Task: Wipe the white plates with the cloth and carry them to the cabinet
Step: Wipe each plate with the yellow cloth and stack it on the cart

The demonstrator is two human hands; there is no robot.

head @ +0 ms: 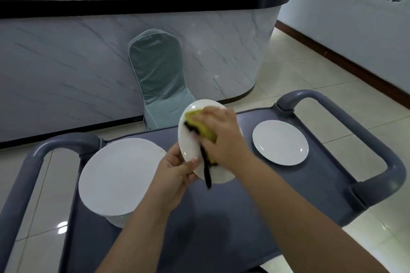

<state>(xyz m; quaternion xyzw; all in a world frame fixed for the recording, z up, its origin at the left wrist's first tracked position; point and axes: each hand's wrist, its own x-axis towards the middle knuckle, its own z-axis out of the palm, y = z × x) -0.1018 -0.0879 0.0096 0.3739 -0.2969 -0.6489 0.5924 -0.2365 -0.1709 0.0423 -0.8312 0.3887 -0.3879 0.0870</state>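
Above cart (244, 217): left fingers (192, 162) pinch tilted plate (188, 146) rim; right fingers (211, 115) clutch cloth (193, 117) against plate.

We find bare cart (221, 224) surface along the near edge, between the plate stack (115, 177) at left and a single plate (280, 142) at right. The left hand (175, 173) and right hand (221, 137), with a tilted plate (190, 146) and cloth (193, 117), fill the space above the middle. A left handle (28, 168) and right handle (381, 139) fence the ends; a chair (157, 73) stands beyond.

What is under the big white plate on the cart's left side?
A white rim of another dish shows under the near edge of the big plate, on the grey cart. The plate covers the rest, so their number cannot be seen.
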